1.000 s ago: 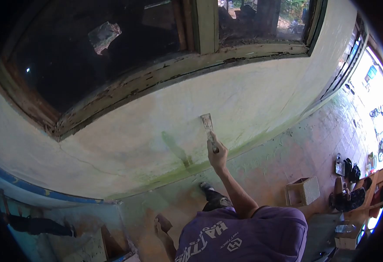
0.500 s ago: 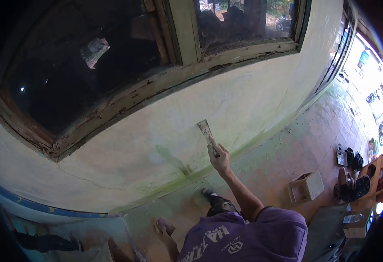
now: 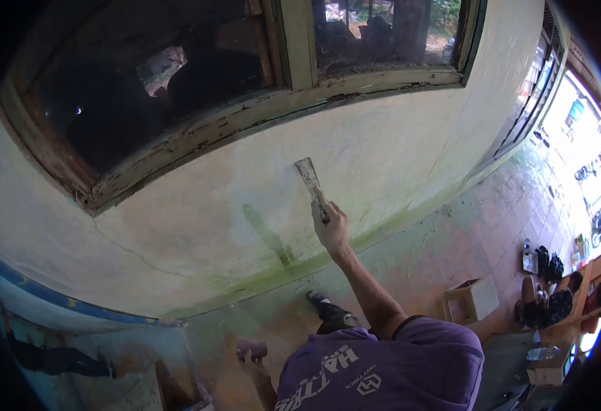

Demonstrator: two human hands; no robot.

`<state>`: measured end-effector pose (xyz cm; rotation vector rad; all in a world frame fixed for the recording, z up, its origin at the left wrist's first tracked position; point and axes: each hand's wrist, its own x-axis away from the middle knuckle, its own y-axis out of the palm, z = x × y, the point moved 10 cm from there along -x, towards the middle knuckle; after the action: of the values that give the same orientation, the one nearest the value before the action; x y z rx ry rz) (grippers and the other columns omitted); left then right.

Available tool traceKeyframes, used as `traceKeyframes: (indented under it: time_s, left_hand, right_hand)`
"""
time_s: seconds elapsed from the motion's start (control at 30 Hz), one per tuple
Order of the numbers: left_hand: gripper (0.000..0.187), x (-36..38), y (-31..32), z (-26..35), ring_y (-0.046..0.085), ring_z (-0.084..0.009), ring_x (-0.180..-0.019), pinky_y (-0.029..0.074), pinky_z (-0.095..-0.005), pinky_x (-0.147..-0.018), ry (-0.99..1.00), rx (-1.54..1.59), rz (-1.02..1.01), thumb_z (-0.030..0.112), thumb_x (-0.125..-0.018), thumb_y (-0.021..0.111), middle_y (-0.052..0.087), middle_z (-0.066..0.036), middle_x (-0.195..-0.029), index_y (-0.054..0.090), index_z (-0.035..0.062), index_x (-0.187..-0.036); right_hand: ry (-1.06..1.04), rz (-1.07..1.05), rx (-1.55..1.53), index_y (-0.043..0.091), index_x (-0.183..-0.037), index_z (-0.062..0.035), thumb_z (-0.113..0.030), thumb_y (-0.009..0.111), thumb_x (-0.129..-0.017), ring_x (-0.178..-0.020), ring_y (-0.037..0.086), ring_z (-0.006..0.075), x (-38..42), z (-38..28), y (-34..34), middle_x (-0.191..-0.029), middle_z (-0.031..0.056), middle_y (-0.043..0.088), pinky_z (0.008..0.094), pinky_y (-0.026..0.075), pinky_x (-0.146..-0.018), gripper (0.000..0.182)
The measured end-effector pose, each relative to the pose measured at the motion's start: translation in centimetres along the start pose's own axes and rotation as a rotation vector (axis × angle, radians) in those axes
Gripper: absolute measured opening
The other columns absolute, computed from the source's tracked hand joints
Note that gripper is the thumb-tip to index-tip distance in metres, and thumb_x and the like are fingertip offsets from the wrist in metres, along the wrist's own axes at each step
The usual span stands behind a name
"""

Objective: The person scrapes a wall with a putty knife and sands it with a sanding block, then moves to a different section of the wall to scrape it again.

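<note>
My right hand [image 3: 331, 229] is closed round the handle of a putty knife [image 3: 307, 172], raised before the pale wall [image 3: 198, 171]. Its wide, stained blade points up toward the window and overlaps the wall in this view. Lower down at my left side, my left hand [image 3: 251, 366] grips a purplish-brown rolled piece [image 3: 252, 348]; its material does not show clearly. Green staining [image 3: 259, 277] runs along the foot of the wall, and the arm's shadow falls on it.
Above the wall is a worn wooden window frame [image 3: 205, 130] with a broken pane. A square box [image 3: 471, 300] stands on the tiled floor [image 3: 410, 267] at right. Beyond it sits a person [image 3: 550, 305]. Another person's dark-clothed legs [image 3: 61, 359] show at lower left.
My right hand with the putty knife is higher and further left in view. The left hand's rolled piece has turned to lie more level. The whole view has shifted slightly.
</note>
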<state>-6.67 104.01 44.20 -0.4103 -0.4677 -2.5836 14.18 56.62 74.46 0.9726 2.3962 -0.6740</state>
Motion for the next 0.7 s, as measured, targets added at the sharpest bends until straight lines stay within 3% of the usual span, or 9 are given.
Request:
traceKeyframes:
  time_s: [0.1, 0.17, 0.27, 0.33, 0.5, 0.57, 0.67, 0.7]
  left_hand:
    - [0.039, 1.0, -1.6, -0.5, 0.055, -0.0265, -0.112, 0.046, -0.0392, -0.096, 0.014, 0.069, -0.011, 0.013, -0.091, 0.061, 0.053, -0.012, -0.124, 0.049, 0.0024, -0.127]
    - [0.038, 1.2, -2.9, -1.4, 0.055, -0.0260, -0.112, 0.045, -0.0389, -0.096, 0.036, 0.136, -0.033, 0.014, -0.090, 0.061, 0.054, -0.012, -0.123, 0.050, 0.0020, -0.124]
    - [0.035, 1.8, -5.0, -2.4, 0.054, -0.0251, -0.111, 0.044, -0.0384, -0.097, 0.162, 0.209, -0.093, 0.014, -0.090, 0.061, 0.054, -0.011, -0.120, 0.052, 0.0012, -0.121]
    - [0.028, 3.8, -5.3, -1.6, 0.055, -0.0246, -0.107, 0.046, -0.0373, -0.093, 0.352, -0.001, -0.121, 0.015, -0.091, 0.060, 0.055, -0.010, -0.114, 0.052, 0.0016, -0.115]
    - [0.027, 8.0, -5.2, -1.3, 0.055, -0.0249, -0.108, 0.046, -0.0360, -0.094, 0.473, -0.502, -0.221, 0.013, -0.094, 0.056, 0.056, -0.012, -0.112, 0.051, 0.0009, -0.117]
    - [0.029, 10.4, -3.8, -0.2, 0.055, -0.0248, -0.110, 0.046, -0.0355, -0.095, 0.778, -0.870, -0.262, 0.010, -0.094, 0.055, 0.055, -0.014, -0.117, 0.050, -0.0002, -0.121]
    - [0.035, 7.8, -5.8, -6.7, 0.055, -0.0253, -0.113, 0.046, -0.0356, -0.096, 0.029, 0.042, -0.263, 0.004, -0.093, 0.056, 0.054, -0.015, -0.123, 0.048, -0.0013, -0.127]
    - [0.035, 8.4, -5.2, -6.7, 0.055, -0.0251, -0.113, 0.046, -0.0355, -0.097, -0.008, 0.087, -0.236, 0.006, -0.094, 0.056, 0.054, -0.015, -0.124, 0.048, -0.0011, -0.127]
  right_hand:
    - [-0.021, 0.059, -0.002, 0.060, -0.137, -0.0135, -0.008, 0.066, -0.092, -0.051, 0.043, 0.0134, 3.7, 4.9, 1.0, -0.066, 0.0102, 0.050, 0.0292, 0.040, -0.049, 0.046]
    - [0.024, 0.024, 0.039, 0.061, -0.136, -0.0152, -0.012, 0.066, -0.092, -0.053, 0.050, 0.0196, 4.4, 6.0, 1.4, -0.068, 0.0125, 0.053, 0.0333, 0.043, -0.053, 0.044]
    - [0.033, 0.000, 0.045, 0.061, -0.136, -0.0178, -0.013, 0.066, -0.092, -0.054, 0.052, 0.0229, 2.5, 3.4, 1.1, -0.069, 0.0138, 0.054, 0.0360, 0.045, -0.055, 0.045]
    - [0.057, -0.020, 0.037, 0.062, -0.133, -0.0174, -0.015, 0.065, -0.092, -0.054, 0.053, 0.0253, 1.7, 2.1, 0.5, -0.070, 0.0149, 0.055, 0.0376, 0.046, -0.056, 0.041]
    - [0.089, -0.192, 0.226, 0.070, -0.110, -0.0084, -0.024, 0.063, -0.093, -0.064, 0.063, 0.0393, 6.4, 6.8, 1.1, -0.075, 0.0218, 0.062, 0.0456, 0.048, -0.059, 0.025]
    - [0.255, -0.360, 0.197, 0.069, -0.097, -0.0031, -0.027, 0.061, -0.091, -0.072, 0.064, 0.0449, 11.5, 9.5, 0.0, -0.077, 0.0252, 0.064, 0.0503, 0.049, -0.061, 0.026]
    - [0.332, -0.451, 0.241, 0.070, -0.099, -0.0059, -0.025, 0.061, -0.089, -0.072, 0.065, 0.0445, 19.1, 13.2, -3.0, -0.076, 0.0258, 0.063, 0.0505, 0.050, -0.062, 0.023]
    - [0.380, -0.498, 0.238, 0.071, -0.100, -0.0070, -0.025, 0.061, -0.088, -0.074, 0.065, 0.0444, 21.6, 14.6, -4.1, -0.077, 0.0257, 0.064, 0.0502, 0.051, -0.063, 0.023]
